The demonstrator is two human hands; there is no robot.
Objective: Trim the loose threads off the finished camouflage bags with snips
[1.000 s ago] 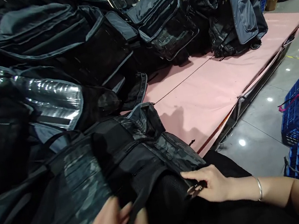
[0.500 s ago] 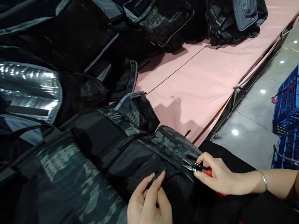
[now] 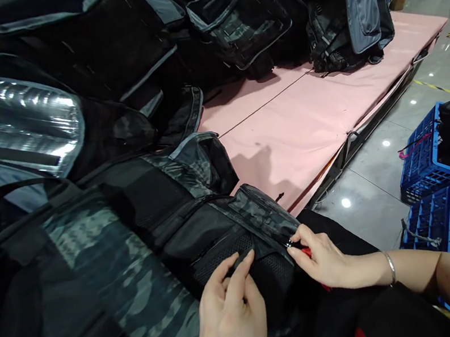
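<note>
Red-handled snips (image 3: 307, 252) are held in my right hand (image 3: 324, 260), with their metal part beside the camouflage edge of a black backpack (image 3: 201, 233). Over the bag's mesh pocket is my left hand (image 3: 234, 311), its thumb and fingers drawn together at a dark bit of the bag too small to make out. A camouflage panel (image 3: 126, 277) runs down the near part of the black fabric, left of my left hand.
More black bags with grey trim (image 3: 243, 21) are piled along the back. A silver-lined flap (image 3: 26, 115) lies at the left. The pink table (image 3: 285, 118) stretches to the right. Blue crates (image 3: 422, 158) stand on the floor at the right.
Both hands have shifted slightly in the view, my left one to the right. The snips' blades, seen apart before, now show less beyond my right fingers. The surroundings have moved slightly left.
</note>
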